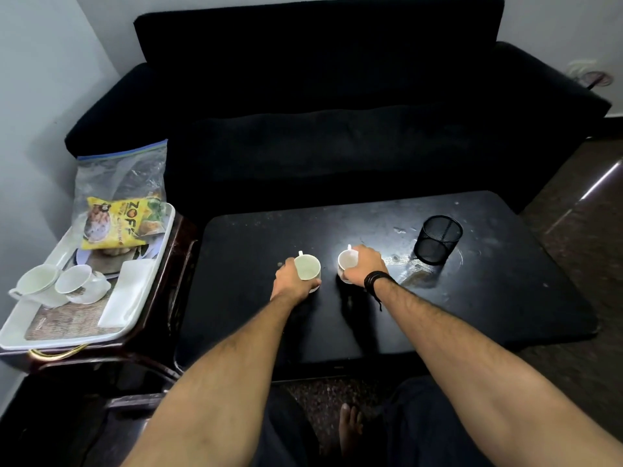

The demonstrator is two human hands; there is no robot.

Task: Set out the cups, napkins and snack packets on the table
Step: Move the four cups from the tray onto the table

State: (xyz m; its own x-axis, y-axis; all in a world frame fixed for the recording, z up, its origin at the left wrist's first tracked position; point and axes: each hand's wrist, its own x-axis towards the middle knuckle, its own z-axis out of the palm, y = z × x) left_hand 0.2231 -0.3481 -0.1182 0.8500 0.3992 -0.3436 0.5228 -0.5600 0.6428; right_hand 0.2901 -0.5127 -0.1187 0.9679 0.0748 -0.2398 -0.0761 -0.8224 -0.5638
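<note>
Two white cups stand side by side on the black table. My left hand grips the left cup from its left side. My right hand grips the right cup from its right side. On the white tray at the left sit two more white cups, a folded white napkin and a yellow snack packet.
A black mesh pen holder stands on the table, right of my right hand. The tray rests on a dark wooden side table. A clear zip bag leans behind the packet. A black sofa fills the back.
</note>
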